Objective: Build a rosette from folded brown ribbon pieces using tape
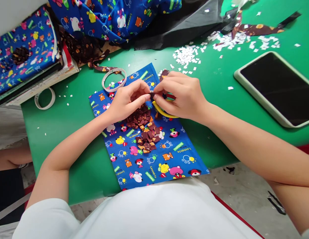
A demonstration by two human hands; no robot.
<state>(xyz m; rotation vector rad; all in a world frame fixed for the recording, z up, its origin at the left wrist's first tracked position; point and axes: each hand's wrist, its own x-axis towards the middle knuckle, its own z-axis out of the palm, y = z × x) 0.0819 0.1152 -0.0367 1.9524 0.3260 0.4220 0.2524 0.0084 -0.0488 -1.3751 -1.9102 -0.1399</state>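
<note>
My left hand (128, 99) and my right hand (180, 94) meet over a blue cartoon-print cloth (149, 156) on the green table (77, 132). Both pinch a small dark brown fabric piece (152, 95) between their fingertips. A pile of small brown fabric squares (144, 127) lies on the cloth just below my hands. Yellow-handled scissors (163, 113) lie under my right hand, mostly hidden by it.
A tape roll (114, 79) rests at the cloth's top edge, another (45, 98) further left. A tablet (276, 87) lies at right. White paper scraps (186, 56) and brown strips (256, 30) litter the far side. Stacked printed fabric (22, 46) sits at left.
</note>
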